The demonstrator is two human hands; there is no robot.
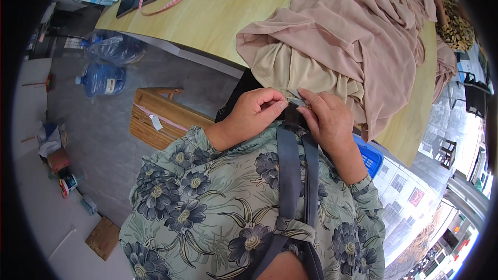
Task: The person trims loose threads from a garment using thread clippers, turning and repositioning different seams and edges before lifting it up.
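Observation:
A large dusty-pink cloth (332, 36) lies heaped over the table's front edge, its paler beige side (282, 67) turned toward me. At the hanging edge of that beige part, my left hand (253, 110) is closed, thumb and forefinger pinching the fabric edge. Beside it, my right hand (332, 122) grips a small grey metal blade-like tool (297, 101) between thumb and fingers. The tool's tip points toward the left fingertips and meets the cloth edge there. My fingers hide the tool's other end, so its exact kind does not show.
On the wooden table (212, 15) lie a phone (137, 1), keys and a pink measuring tape (174, 1). A wooden stool (166, 116) stands left of me, with large blue water bottles (106, 79) beyond. A blue plastic basket (369, 155) sits below the table at right.

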